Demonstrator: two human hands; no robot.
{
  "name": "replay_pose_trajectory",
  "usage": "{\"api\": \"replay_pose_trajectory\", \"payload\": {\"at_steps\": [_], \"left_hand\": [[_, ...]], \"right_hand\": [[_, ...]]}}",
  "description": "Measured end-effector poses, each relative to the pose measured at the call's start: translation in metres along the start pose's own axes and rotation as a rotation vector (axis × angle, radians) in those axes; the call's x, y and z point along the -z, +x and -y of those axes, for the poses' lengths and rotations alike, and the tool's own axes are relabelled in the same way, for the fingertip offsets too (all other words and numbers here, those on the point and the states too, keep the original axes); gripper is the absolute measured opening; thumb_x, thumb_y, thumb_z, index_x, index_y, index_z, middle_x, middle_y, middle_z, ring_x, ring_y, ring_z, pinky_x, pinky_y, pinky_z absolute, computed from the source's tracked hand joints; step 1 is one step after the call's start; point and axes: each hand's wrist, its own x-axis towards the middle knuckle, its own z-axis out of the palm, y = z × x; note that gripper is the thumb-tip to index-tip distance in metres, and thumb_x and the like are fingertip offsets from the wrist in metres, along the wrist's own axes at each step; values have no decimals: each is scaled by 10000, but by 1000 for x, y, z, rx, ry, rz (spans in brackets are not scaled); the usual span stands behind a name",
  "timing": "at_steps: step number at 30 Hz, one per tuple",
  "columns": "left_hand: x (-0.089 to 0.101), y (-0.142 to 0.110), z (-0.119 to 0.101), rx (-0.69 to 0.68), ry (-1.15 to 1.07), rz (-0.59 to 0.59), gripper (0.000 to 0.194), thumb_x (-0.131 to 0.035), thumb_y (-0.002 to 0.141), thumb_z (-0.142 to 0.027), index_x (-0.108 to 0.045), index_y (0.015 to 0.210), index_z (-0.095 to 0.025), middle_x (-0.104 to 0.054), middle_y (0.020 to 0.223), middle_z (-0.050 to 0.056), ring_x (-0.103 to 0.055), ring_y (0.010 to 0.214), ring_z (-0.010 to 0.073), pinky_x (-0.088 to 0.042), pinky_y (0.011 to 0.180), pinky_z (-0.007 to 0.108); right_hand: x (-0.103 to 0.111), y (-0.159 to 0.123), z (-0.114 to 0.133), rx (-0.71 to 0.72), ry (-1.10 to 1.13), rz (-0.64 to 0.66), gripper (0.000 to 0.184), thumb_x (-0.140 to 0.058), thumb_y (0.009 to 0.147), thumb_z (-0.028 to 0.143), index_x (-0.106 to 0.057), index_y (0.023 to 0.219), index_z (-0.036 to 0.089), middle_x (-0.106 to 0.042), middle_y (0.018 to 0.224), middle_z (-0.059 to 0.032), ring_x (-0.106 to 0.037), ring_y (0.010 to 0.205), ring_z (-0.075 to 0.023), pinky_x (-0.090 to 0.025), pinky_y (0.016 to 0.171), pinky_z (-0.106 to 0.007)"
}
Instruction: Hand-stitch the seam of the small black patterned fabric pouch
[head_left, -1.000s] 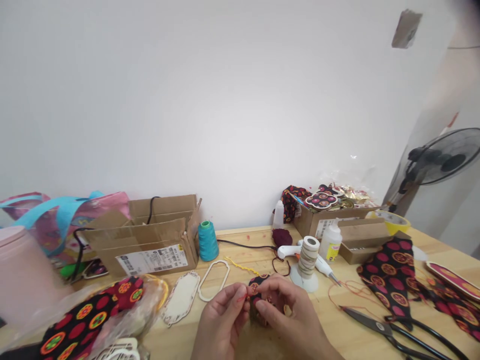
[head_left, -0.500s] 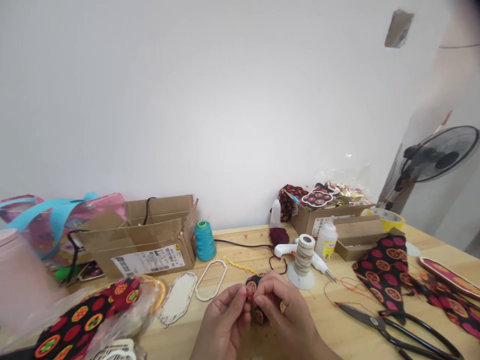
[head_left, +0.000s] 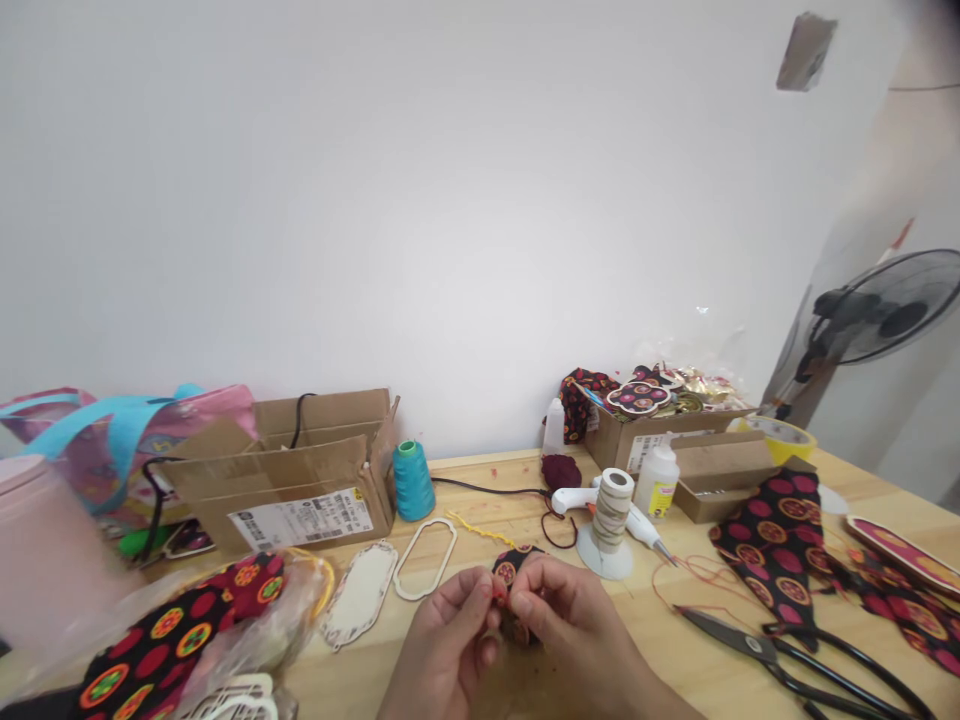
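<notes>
Low in the middle of the view, my left hand (head_left: 446, 640) and my right hand (head_left: 574, 625) meet over a small black piece covered in patterned fabric with red and orange circles (head_left: 510, 572). Both hands pinch it between thumb and fingertips, fingers curled closed. Something small and red shows at the pinch point, too small to name. The piece is held just above the wooden table (head_left: 517, 500). Its lower half is hidden behind my fingers.
Ahead lie a flat wooden tag (head_left: 360, 594) and an oval wooden frame (head_left: 425, 545), a teal thread spool (head_left: 412, 481), a glue gun (head_left: 592, 503), a cord spool on a stand (head_left: 611, 515). Black scissors (head_left: 780, 655) and patterned cloth (head_left: 780, 545) lie right; cardboard boxes (head_left: 292, 480) stand behind.
My hands have stayed together on the piece, fingers shifting slightly. The view has wobbled a little; nothing on the table has moved.
</notes>
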Motion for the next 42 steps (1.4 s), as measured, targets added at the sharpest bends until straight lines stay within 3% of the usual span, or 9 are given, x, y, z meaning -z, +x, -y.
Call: {"api": "replay_pose_trajectory", "payload": {"at_steps": [6,9,12,19,25,29,37,42], "left_hand": [[-1,-4,-8,43,84,39,172,-723,542,-232,-605,561,-109,-522,508,-28,-409,415,23,-279,318,103],[-2,-7,-11,46,177,-32,206,-743,507,-213,-597,617,-118,-566,495,-23,-446,397,27,-321,341,106],[-3,-8,-13,31,258,-115,298,-760,465,-229,-578,685,-144,-591,454,-29,-463,369,34,-333,344,106],[-7,-7,-14,-60,461,-65,237,-740,464,-246,-539,534,-144,-583,380,-16,-438,312,51,-250,261,105],[-4,-7,-16,-103,547,-47,133,-726,474,-194,-614,500,-127,-610,433,8,-504,397,88,-357,336,148],[-6,-7,-14,-118,614,-80,72,-715,467,-157,-652,485,-127,-604,435,0,-464,374,72,-365,372,169],[-4,-3,-10,-158,637,-91,58,-704,488,-158,-657,514,-136,-645,496,19,-548,477,120,-416,478,196],[3,0,-8,-154,612,-100,148,-695,530,-212,-665,661,-151,-663,578,29,-571,528,143,-442,495,217]], "right_hand": [[7,-1,9,67,-279,-30,209,-493,758,311,-483,620,154,-473,603,14,-430,524,-85,-337,478,-200],[9,-2,13,187,-511,-35,169,-491,756,230,-515,606,157,-491,620,8,-433,557,-92,-333,488,-194],[11,-2,13,227,-602,-34,151,-493,747,208,-533,610,162,-501,612,7,-434,553,-96,-334,478,-192],[10,-2,15,184,-634,-34,147,-518,730,193,-560,595,151,-512,586,10,-435,539,-93,-330,477,-190],[12,-1,20,152,-650,-26,143,-537,720,206,-594,601,150,-529,566,13,-433,520,-91,-322,466,-190],[14,-1,19,151,-693,-37,129,-541,707,170,-599,592,158,-522,558,20,-428,509,-86,-314,454,-184],[17,0,12,147,-743,-37,110,-544,682,127,-598,601,177,-514,563,25,-433,518,-92,-303,447,-186],[19,0,7,84,-672,-50,128,-463,765,186,-512,647,172,-470,556,40,-411,508,-85,-306,459,-186]]}}
